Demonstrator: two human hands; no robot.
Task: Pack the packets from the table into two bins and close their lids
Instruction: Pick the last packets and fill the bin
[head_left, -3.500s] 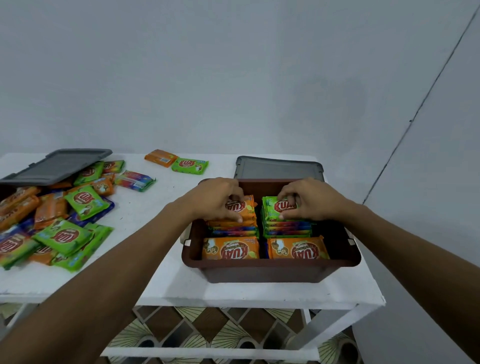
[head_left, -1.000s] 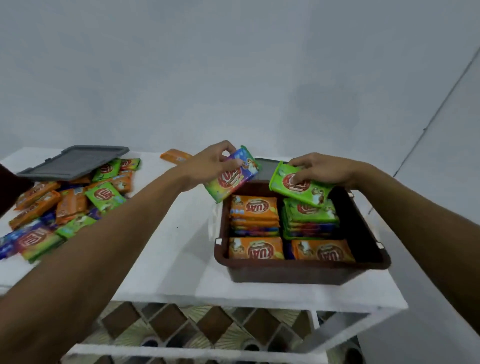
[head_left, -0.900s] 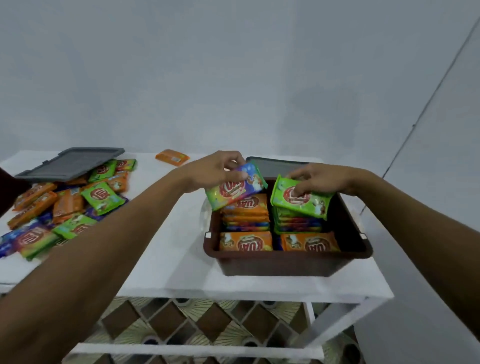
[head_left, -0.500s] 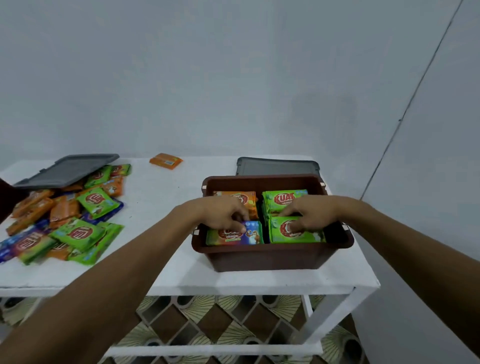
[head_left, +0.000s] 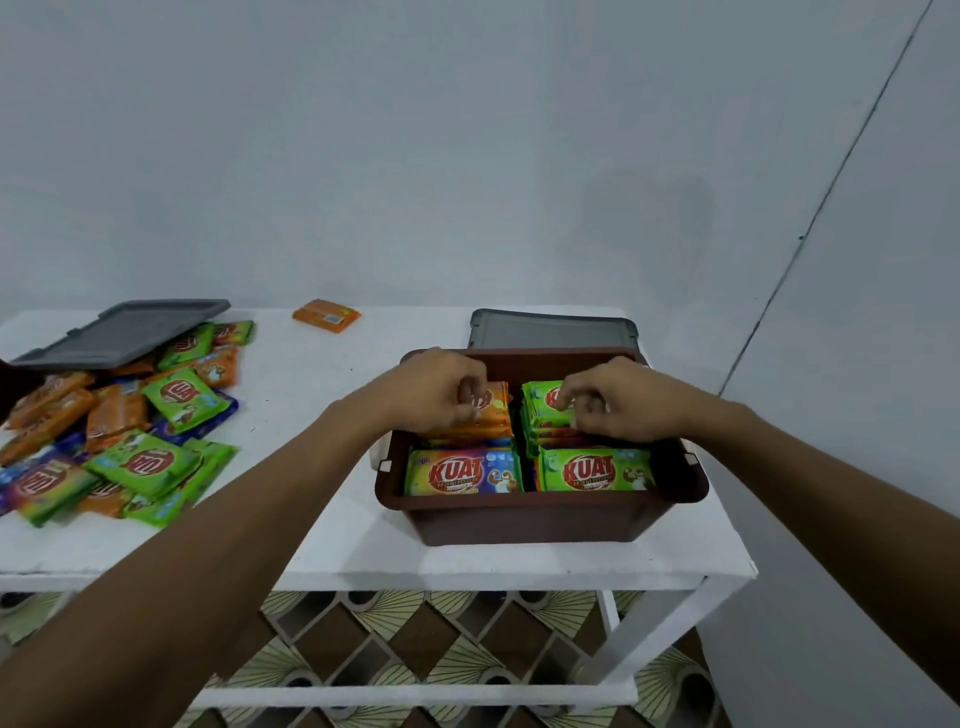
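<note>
Brown bin (head_left: 519, 519) on the worktop (head_left: 311, 415) is part-filled, left hand (head_left: 441, 395) pinching its rear orange packet (head_left: 496, 405) and right hand (head_left: 618, 402) pinching the green packet (head_left: 537, 400), so the next move is probably fetching more from the loose pile (head_left: 130, 431).

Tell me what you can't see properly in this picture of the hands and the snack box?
Head view:
Back packets: left hand and right hand cover their fronts; whether the curled fingers grip is unclear.
Lower packets in the brown bin: hidden under the top ones.
Dark shape at the left edge: cut off, under the gray lid.
Far orange packet: print too small.
</note>
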